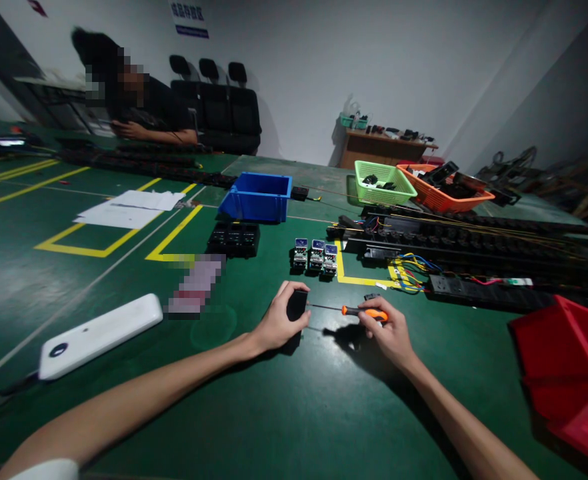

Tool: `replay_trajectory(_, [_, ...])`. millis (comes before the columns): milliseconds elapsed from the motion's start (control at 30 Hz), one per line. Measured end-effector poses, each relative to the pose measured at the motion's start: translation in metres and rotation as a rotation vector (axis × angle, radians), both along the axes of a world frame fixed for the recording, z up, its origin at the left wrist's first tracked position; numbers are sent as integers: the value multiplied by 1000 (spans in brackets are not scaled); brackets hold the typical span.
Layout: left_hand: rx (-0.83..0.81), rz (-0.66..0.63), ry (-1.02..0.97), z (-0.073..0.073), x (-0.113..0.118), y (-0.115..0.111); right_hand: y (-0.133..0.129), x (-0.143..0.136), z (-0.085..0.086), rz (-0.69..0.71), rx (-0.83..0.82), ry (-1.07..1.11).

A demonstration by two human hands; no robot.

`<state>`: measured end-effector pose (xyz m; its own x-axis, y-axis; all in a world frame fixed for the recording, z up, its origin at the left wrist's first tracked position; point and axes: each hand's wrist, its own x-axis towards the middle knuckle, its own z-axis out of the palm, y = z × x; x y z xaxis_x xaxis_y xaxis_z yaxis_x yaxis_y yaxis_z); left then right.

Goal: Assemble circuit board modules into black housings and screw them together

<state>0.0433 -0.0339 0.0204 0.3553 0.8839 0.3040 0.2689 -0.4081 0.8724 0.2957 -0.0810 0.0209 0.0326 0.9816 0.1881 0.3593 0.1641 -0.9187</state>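
- small black block [297, 305]: boxy plastic part, standing upright on green table, wrapped by fingers of left hand [277, 325], right face exposed
- screwdriver [354, 311]: orange-and-black handle pinched in right hand [389, 333], thin dark shaft lying near horizontal, running left from grip, tip touching block's right face

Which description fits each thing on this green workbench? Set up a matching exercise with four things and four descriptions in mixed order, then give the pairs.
Things:
1. screwdriver
2. small black block
3. blue bin
4. white oblong device

Descriptions:
A. lies flat at the left, touched by no hand
B. gripped by the left hand
C. stands beyond the hands, near the bench's middle
D. orange-handled, held by the right hand, tip pointing at the block

Pairs: 1-D, 2-B, 3-C, 4-A
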Motion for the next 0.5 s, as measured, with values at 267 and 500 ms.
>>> replay_trajectory(267, [19, 8, 5, 0, 0, 0, 1, -5, -1, 3, -131, 201])
replay_trajectory(500, [17, 3, 4, -2, 0, 1, 1, -7, 0, -8, -113, 212])
